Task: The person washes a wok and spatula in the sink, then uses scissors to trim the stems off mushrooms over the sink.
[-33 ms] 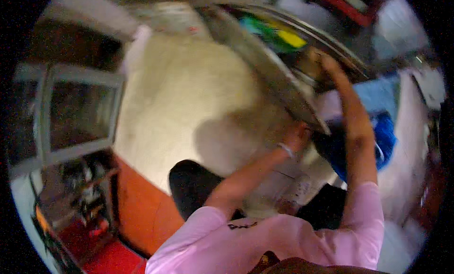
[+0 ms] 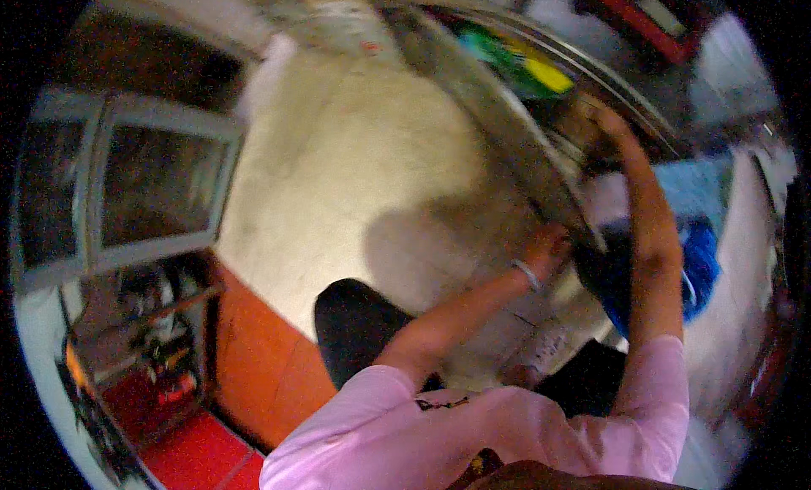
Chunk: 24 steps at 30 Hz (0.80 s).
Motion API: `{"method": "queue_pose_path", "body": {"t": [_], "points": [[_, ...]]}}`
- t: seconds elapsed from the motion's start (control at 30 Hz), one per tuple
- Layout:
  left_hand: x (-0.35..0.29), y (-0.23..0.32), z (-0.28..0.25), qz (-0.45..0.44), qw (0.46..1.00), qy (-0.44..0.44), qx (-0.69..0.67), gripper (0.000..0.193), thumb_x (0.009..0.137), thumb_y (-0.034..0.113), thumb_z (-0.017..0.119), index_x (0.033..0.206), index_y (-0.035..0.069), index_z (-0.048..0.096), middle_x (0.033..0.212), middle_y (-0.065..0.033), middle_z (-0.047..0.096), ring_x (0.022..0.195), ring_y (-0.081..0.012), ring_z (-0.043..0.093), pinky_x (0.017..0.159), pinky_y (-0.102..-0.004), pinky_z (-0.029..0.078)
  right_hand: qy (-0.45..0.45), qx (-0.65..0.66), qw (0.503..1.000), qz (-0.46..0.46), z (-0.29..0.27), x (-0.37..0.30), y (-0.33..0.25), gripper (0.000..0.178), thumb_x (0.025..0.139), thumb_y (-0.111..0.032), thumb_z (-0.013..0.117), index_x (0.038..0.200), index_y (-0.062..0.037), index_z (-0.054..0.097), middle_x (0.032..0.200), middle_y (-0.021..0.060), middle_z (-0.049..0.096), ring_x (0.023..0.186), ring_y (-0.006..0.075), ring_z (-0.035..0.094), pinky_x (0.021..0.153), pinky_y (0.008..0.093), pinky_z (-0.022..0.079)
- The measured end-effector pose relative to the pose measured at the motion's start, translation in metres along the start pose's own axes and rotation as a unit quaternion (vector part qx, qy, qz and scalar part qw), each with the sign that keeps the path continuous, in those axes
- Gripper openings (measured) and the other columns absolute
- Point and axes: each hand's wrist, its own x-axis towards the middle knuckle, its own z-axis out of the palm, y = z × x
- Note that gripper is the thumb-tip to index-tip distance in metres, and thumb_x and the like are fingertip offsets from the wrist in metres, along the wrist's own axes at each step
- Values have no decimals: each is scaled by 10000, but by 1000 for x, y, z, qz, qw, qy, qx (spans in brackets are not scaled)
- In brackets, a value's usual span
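Note:
My left hand [image 2: 551,247], with a pale band at the wrist, is at the near end of a long drawer-like panel [image 2: 541,152]. Its fingers are bent towards the panel, but blur hides whether they grip it. Farther off, my right hand [image 2: 606,122] reaches over the panel into the long, narrow space behind it. Motion smears those fingers, and what they touch is unclear. Beside the right hand, inside that space, lie a yellow packet-like thing [image 2: 547,74] and a green one [image 2: 498,55].
A bright blue bundle [image 2: 703,266], perhaps cloth or plastic, lies under my right forearm. To the left stand a grey-framed glass door [image 2: 160,186], an orange panel [image 2: 262,346] and a shelf [image 2: 160,321] of small items. Pale tiled floor [image 2: 338,152] spreads across the middle.
The whole scene has shifted a little to the right in the view. Both hands keep nearly the same places relative to the panel. Nothing is visibly taken or let go.

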Motion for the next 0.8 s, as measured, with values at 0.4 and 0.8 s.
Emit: {"method": "queue_pose_path", "body": {"t": [0.4,0.8], "points": [[-9,25,-31,-67,997,-21,-31,196,725,71,583,913,23,555,871,-171,565,806,-338,541,688,-417,432,-32,-122,991,54,4,23,0,196,803,-160,474,895,-37,595,897,194,599,817,370,580,708,421,472],[4,5,-21,18,999,-22,16,218,734,86,604,932,5,565,906,-180,565,829,-322,546,713,-388,452,-39,-148,986,68,14,40,-25,195,800,-152,479,914,-38,589,910,200,595,827,365,581,714,412,472]]}}
